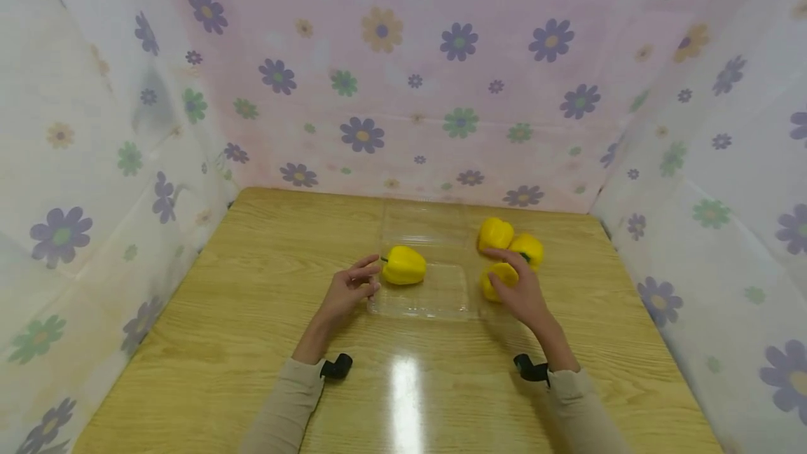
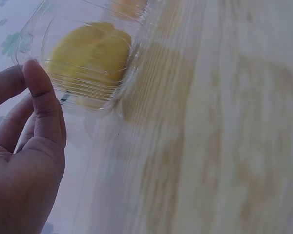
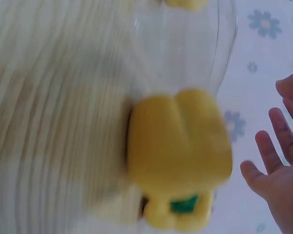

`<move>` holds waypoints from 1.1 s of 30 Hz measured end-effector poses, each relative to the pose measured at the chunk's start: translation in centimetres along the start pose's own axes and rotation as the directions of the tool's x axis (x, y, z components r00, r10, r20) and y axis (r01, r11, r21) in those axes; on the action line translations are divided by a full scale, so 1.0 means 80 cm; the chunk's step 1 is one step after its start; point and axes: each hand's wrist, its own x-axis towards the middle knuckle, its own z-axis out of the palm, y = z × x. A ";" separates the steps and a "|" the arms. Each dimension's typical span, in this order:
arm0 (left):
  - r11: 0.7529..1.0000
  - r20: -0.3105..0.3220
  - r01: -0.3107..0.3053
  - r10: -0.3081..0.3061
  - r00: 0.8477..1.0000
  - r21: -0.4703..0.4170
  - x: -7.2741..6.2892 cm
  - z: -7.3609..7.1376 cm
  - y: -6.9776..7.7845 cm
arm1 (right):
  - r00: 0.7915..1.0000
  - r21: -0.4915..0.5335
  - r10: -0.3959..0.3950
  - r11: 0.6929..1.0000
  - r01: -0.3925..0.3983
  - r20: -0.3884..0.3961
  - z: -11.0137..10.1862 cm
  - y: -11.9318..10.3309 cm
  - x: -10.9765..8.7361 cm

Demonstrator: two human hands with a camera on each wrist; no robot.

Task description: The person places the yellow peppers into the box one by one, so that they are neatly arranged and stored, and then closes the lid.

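Sleeves [image 1: 284,405] cropped, 6 o'clock | left hand [image 1: 345,293] pinches box [image 1: 429,313] | right hand [image 1: 522,293], fingers apart, part-hides pepper [image 1: 504,272] | wood table [image 1: 221,342], flowered drapes [image 1: 416,100]

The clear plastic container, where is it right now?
In the head view, the clear plastic container sits on the wooden table, with one yellow pepper in its left end and three more peppers just beyond its right side.
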 end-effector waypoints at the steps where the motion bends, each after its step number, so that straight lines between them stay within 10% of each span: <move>1: 1.000 -0.004 0.003 -0.003 1.000 -0.003 0.000 0.001 0.000 | 1.000 -0.015 0.010 1.000 -0.010 -0.008 -0.006 0.003 -0.003; 11: 1.000 -0.001 -0.001 0.001 1.000 0.006 0.001 0.001 -0.002 | 0.988 -0.077 0.144 0.987 -0.141 0.047 -0.040 0.034 -0.024; 20: 0.999 0.005 -0.007 0.007 1.000 0.044 0.000 0.001 0.000 | 0.923 -0.108 0.315 0.948 -0.298 0.220 -0.046 0.055 -0.033; 33: 0.990 -0.004 0.038 -0.037 0.999 0.133 0.002 0.000 0.012 | 0.881 0.010 0.332 0.934 -0.356 0.337 -0.048 0.071 -0.031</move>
